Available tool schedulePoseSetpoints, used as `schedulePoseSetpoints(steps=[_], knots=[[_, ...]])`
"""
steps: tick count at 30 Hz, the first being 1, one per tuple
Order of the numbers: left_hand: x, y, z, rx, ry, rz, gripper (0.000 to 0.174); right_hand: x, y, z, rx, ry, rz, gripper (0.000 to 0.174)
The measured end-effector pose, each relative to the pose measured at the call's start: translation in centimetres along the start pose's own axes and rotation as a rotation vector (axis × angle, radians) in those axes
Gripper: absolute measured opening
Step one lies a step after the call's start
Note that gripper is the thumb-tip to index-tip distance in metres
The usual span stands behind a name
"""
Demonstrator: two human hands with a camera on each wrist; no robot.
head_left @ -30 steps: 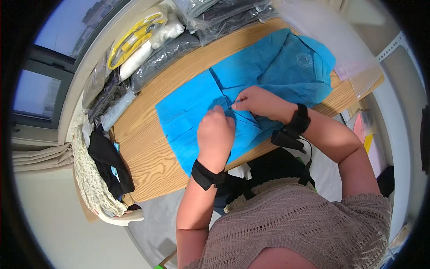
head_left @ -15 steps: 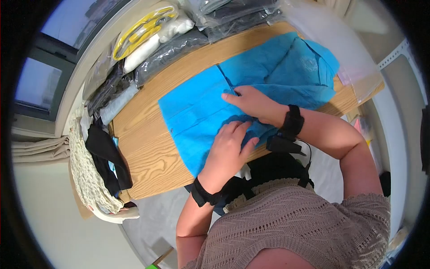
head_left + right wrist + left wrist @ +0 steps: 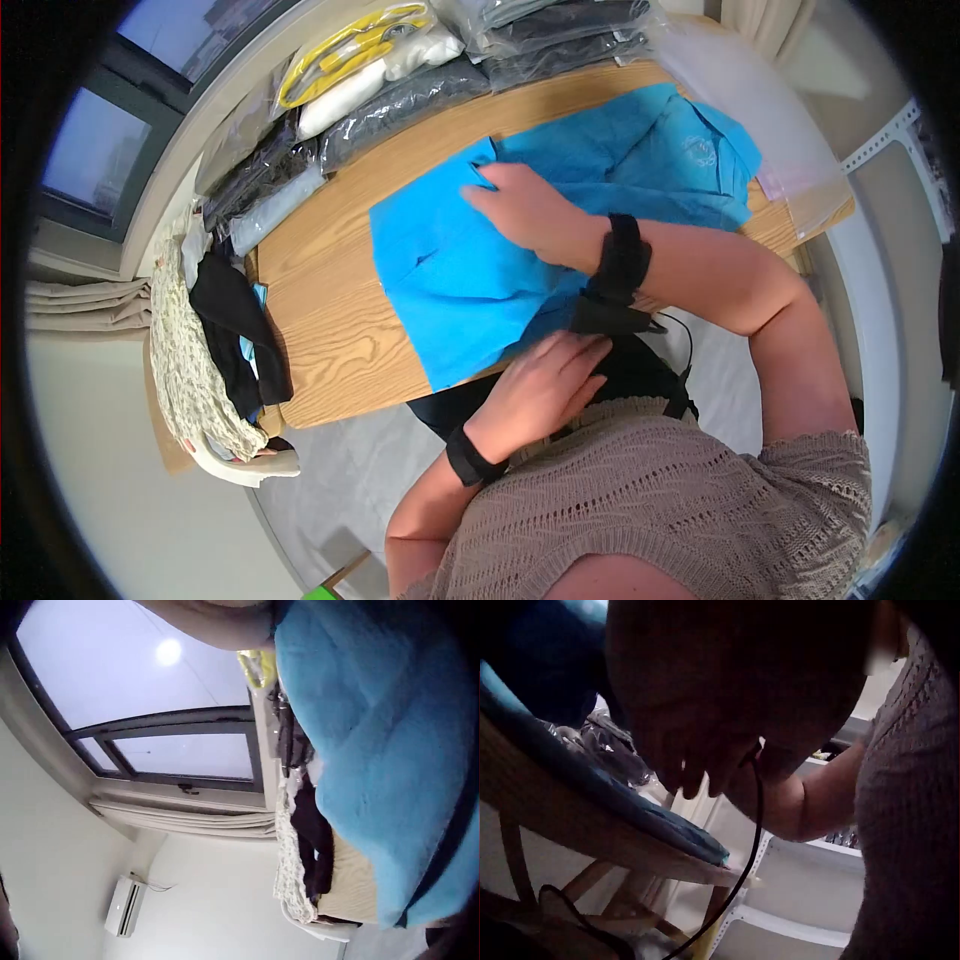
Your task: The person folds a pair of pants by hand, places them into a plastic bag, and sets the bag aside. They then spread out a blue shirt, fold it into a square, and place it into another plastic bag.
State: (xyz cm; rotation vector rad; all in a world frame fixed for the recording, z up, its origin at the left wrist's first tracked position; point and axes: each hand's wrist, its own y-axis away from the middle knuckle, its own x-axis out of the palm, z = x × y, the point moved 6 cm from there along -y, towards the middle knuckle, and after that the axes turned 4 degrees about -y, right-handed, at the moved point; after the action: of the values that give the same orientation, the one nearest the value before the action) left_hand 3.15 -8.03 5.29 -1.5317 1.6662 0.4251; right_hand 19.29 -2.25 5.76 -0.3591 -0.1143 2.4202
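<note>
A blue garment (image 3: 450, 290) with a pale round print near its far right end lies over the wooden table (image 3: 330, 350). My right hand (image 3: 530, 210) pinches its upper fold near the middle. In the right wrist view the blue cloth (image 3: 375, 735) bulges up close to the camera. Off the table's near edge, in front of my body, my left hand (image 3: 540, 385) hangs with relaxed fingers and holds nothing. That same hand (image 3: 705, 705) is a dark shape in the left wrist view, beside a thin black cable (image 3: 759, 817).
Plastic-bagged clothes (image 3: 400, 110) line the table's far side, under the window. A clear plastic bag (image 3: 750, 120) lies at the right end. Black cloth (image 3: 235, 310) and a patterned cloth (image 3: 185, 370) hang over a chair on the left. White metal shelving (image 3: 890, 140) stands at right.
My left hand has let go of the garment and drawn back toward my body. The right hand has moved left and farther away, and the garment's left part has smoothed and shifted toward the near edge.
</note>
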Motion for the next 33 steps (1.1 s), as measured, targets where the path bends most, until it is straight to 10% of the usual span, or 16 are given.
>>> schedulePoseSetpoints(steps=[5, 9, 14, 21, 33], knots=[[-0.3, -0.6, 2.9, -0.184, -0.476, -0.182, 0.045, -0.2, -2.2, 4.9, -0.006, -0.117, 0.014, 0.03], [-0.8, 1.0, 5.8, -0.683, -0.427, -0.19, 0.058, -2.5, -2.6, 7.6, -0.239, -0.064, -0.057, 0.035], [-0.6, 1.8, 6.2, -0.472, -0.526, -0.328, 0.031, -6.4, 0.0, 6.2, -0.285, 0.115, -0.072, 0.035], [0.8, 2.3, 6.9, -0.379, -0.608, -0.362, 0.025, -9.2, 3.2, -7.9, 0.476, -0.117, -0.061, 0.028], [-0.5, 4.2, 6.6, -0.5, -0.527, -0.319, 0.024, -7.5, 2.8, -9.1, 0.341, 0.084, -0.054, 0.031]])
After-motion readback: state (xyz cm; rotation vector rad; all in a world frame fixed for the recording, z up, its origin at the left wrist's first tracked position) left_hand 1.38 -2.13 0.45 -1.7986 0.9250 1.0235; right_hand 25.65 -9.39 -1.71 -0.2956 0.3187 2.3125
